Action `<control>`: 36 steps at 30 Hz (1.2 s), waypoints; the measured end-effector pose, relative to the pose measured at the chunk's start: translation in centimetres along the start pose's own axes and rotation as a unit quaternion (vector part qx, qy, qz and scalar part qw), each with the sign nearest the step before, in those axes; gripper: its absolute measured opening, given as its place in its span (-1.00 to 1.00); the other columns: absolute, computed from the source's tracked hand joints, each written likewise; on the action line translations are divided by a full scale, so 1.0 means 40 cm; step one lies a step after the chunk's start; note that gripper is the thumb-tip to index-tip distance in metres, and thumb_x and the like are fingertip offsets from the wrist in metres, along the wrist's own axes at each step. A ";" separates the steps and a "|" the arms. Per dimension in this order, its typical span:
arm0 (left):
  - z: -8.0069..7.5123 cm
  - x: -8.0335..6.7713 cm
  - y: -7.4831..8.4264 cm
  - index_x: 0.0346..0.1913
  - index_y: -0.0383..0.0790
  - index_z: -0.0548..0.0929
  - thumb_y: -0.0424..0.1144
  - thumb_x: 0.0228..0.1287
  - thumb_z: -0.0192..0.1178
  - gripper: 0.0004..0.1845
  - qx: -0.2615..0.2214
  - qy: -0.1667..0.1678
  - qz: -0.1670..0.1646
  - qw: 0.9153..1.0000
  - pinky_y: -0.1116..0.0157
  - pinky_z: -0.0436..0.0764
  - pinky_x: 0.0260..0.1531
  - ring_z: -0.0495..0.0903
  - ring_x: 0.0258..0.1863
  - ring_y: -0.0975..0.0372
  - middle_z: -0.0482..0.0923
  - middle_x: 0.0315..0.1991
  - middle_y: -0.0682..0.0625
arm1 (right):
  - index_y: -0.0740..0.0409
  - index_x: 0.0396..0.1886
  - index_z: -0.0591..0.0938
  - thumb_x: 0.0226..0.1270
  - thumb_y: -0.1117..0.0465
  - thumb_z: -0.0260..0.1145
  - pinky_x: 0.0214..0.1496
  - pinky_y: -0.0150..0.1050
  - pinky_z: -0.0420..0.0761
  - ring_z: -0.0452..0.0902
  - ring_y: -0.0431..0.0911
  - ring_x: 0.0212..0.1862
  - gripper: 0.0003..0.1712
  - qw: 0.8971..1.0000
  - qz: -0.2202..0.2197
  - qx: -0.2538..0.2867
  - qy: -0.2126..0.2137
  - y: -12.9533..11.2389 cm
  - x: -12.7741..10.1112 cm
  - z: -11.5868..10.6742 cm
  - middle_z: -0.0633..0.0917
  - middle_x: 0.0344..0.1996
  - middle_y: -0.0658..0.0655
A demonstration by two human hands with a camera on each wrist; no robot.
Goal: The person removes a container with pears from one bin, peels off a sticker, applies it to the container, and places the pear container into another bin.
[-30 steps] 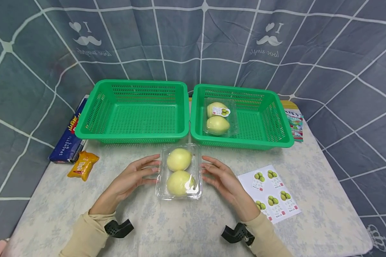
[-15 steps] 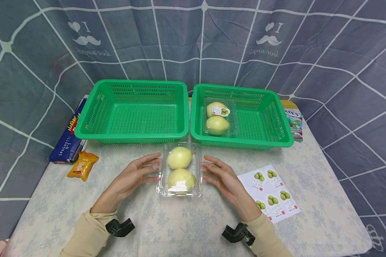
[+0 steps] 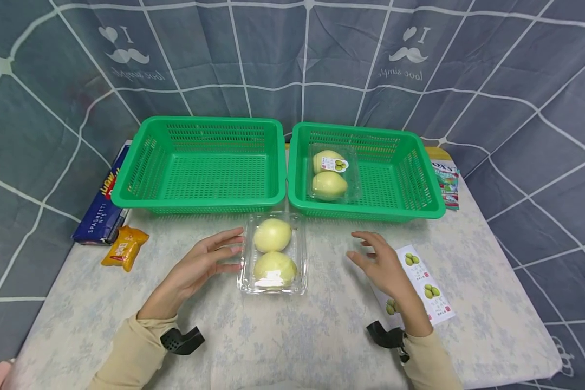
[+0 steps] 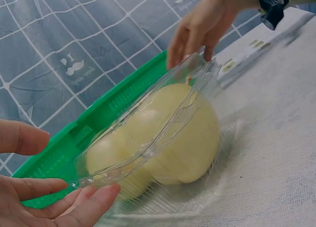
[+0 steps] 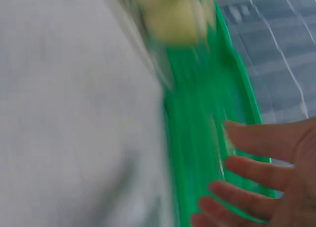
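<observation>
A clear plastic clamshell box (image 3: 273,253) with two pale yellow-green fruits lies shut on the table in front of the baskets. My left hand (image 3: 224,252) is open, its fingertips against the box's left side; the left wrist view shows the fingers (image 4: 84,205) along the rim of the box (image 4: 163,143). My right hand (image 3: 368,254) hovers open, apart from the box, over the near corner of a sticker sheet (image 3: 426,284). In the blurred right wrist view its fingers (image 5: 256,187) hold nothing. The right green basket (image 3: 419,184) holds a labelled box of fruit (image 3: 329,173).
An empty left green basket (image 3: 200,162) stands beside the right one. A blue spaghetti pack (image 3: 102,200) and an orange snack packet (image 3: 125,249) lie at the left. A printed packet (image 3: 447,184) lies at the right. A grey curtain hangs close behind.
My right hand has left the box's right side and moved right, over the sticker sheet. The left hand stays at the box. The camera tipped slightly.
</observation>
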State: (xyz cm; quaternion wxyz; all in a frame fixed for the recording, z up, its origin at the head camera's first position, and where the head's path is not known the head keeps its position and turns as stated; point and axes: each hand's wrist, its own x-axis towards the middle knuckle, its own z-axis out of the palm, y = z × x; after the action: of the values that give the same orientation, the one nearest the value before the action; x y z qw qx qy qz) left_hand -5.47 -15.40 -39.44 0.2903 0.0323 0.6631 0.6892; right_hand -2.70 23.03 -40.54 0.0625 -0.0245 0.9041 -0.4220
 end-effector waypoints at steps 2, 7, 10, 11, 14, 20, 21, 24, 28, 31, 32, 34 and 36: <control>-0.001 0.000 -0.001 0.58 -0.35 0.05 -0.33 0.56 -0.04 -0.36 0.000 -0.001 0.000 1.000 0.23 0.69 0.11 0.53 0.12 0.43 0.08 0.53 -0.37 | 0.22 0.43 0.40 0.42 0.18 0.33 0.20 0.23 0.56 0.40 0.33 0.33 -0.36 0.999 0.026 -0.042 -0.013 0.029 -0.013 -0.046 0.40 0.38 0.35; -0.002 -0.001 -0.001 0.58 -0.35 0.05 -0.31 0.57 -0.04 -0.36 0.000 -0.001 0.000 1.000 0.24 0.69 0.10 0.53 0.11 0.44 0.07 0.53 -0.37 | 0.33 0.44 0.34 0.31 0.17 0.42 0.07 0.28 0.55 0.41 0.43 0.26 -0.22 0.985 0.093 -0.137 -0.038 0.079 -0.037 -0.116 0.36 0.35 0.50; -0.002 -0.001 0.000 0.58 -0.36 0.05 -0.31 0.57 -0.04 -0.36 -0.001 -0.002 0.002 1.000 0.25 0.69 0.10 0.53 0.10 0.46 0.07 0.53 -0.38 | 0.35 0.44 0.33 0.25 0.16 0.47 0.05 0.27 0.55 0.42 0.43 0.23 -0.16 0.980 0.119 -0.150 -0.052 0.092 -0.041 -0.127 0.38 0.30 0.53; -0.003 -0.001 0.000 0.58 -0.36 0.05 -0.31 0.57 -0.04 -0.36 -0.001 -0.002 0.003 1.000 0.25 0.69 0.10 0.53 0.11 0.45 0.07 0.53 -0.38 | 0.35 0.45 0.33 0.23 0.15 0.48 0.04 0.26 0.56 0.42 0.43 0.23 -0.14 0.979 0.124 -0.149 -0.057 0.095 -0.041 -0.128 0.39 0.29 0.53; -0.003 -0.002 0.001 0.58 -0.36 0.05 -0.31 0.57 -0.04 -0.36 -0.001 -0.002 0.003 1.000 0.25 0.69 0.10 0.51 0.19 0.36 0.07 0.53 -0.38 | 0.35 0.46 0.30 0.20 0.17 0.51 0.06 0.24 0.55 0.43 0.38 0.21 -0.09 0.979 0.126 -0.146 -0.061 0.101 -0.039 -0.124 0.44 0.24 0.50; -0.003 -0.004 -0.001 0.58 -0.34 0.06 -0.30 0.57 -0.04 -0.36 -0.001 -0.004 0.002 1.000 0.22 0.68 0.13 0.32 0.44 -0.01 0.07 0.54 -0.36 | 0.40 0.43 0.31 0.08 0.22 0.58 0.01 0.17 0.56 0.48 0.29 0.09 -0.04 0.981 0.097 -0.160 -0.049 0.119 -0.037 -0.114 0.50 0.08 0.45; -0.003 -0.004 -0.001 0.58 -0.34 0.06 -0.30 0.57 -0.03 -0.36 0.000 -0.004 0.002 1.000 0.22 0.68 0.13 0.33 0.44 0.00 0.07 0.54 -0.36 | 0.40 0.41 0.34 0.07 0.23 0.59 0.00 0.16 0.56 0.48 0.28 0.07 -0.05 0.981 0.093 -0.164 -0.046 0.123 -0.037 -0.113 0.50 0.06 0.45; -0.004 -0.002 -0.002 0.58 -0.34 0.07 -0.28 0.57 -0.02 -0.36 0.001 -0.005 0.002 1.000 0.22 0.68 0.13 0.41 0.37 0.12 0.08 0.53 -0.35 | 0.39 0.38 0.38 0.04 0.22 0.61 -0.03 0.15 0.55 0.48 0.26 0.03 -0.07 0.981 0.087 -0.171 -0.042 0.131 -0.037 -0.114 0.51 0.03 0.44; -0.005 0.001 -0.002 0.58 -0.34 0.08 -0.30 0.57 -0.02 -0.37 -0.002 -0.004 0.002 1.000 0.24 0.68 0.11 0.43 0.34 0.18 0.09 0.53 -0.35 | 0.37 0.37 0.41 0.05 0.21 0.61 -0.06 0.12 0.55 0.48 0.23 0.01 -0.10 0.980 0.088 -0.173 -0.044 0.134 -0.036 -0.114 0.52 0.02 0.43; -0.005 0.002 -0.002 0.58 -0.34 0.08 -0.30 0.57 -0.04 -0.37 -0.002 -0.004 0.002 1.000 0.24 0.69 0.10 0.37 0.41 0.06 0.09 0.53 -0.35 | 0.36 0.34 0.44 0.05 0.20 0.61 -0.09 0.07 0.54 0.47 0.19 -0.03 -0.12 0.980 0.082 -0.176 -0.050 0.133 -0.034 -0.114 0.53 0.01 0.40; -0.005 0.003 -0.002 0.58 -0.34 0.08 -0.31 0.57 -0.04 -0.37 -0.002 -0.004 0.003 1.000 0.24 0.69 0.10 0.34 0.43 0.01 0.09 0.53 -0.35 | 0.37 0.33 0.45 0.04 0.20 0.61 -0.10 0.05 0.53 0.47 0.18 -0.05 -0.13 0.980 0.077 -0.177 -0.052 0.132 -0.032 -0.115 0.54 -0.01 0.39; -0.006 0.002 -0.002 0.58 -0.34 0.08 -0.31 0.57 -0.05 -0.38 -0.002 -0.004 0.003 1.000 0.24 0.69 0.10 0.31 0.45 -0.04 0.09 0.53 -0.36 | 0.37 0.32 0.46 0.04 0.20 0.62 -0.13 0.00 0.51 0.46 0.14 -0.09 -0.14 0.980 0.068 -0.179 -0.057 0.129 -0.031 -0.115 0.54 -0.03 0.36; -0.006 0.002 -0.002 0.58 -0.34 0.08 -0.31 0.57 -0.05 -0.38 -0.002 -0.004 0.004 1.000 0.24 0.69 0.10 0.31 0.45 -0.03 0.09 0.52 -0.36 | 0.37 0.31 0.47 0.03 0.20 0.62 -0.16 -0.05 0.49 0.44 0.11 -0.12 -0.15 0.980 0.063 -0.178 -0.061 0.128 -0.029 -0.116 0.54 -0.06 0.34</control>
State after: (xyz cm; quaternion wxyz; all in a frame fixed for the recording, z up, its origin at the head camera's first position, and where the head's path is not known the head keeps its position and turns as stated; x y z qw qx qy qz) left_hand -5.62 -15.59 -39.58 0.2900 0.0366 0.6603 0.6918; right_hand -2.13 29.95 -41.39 0.1388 -0.0039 0.9590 -0.2470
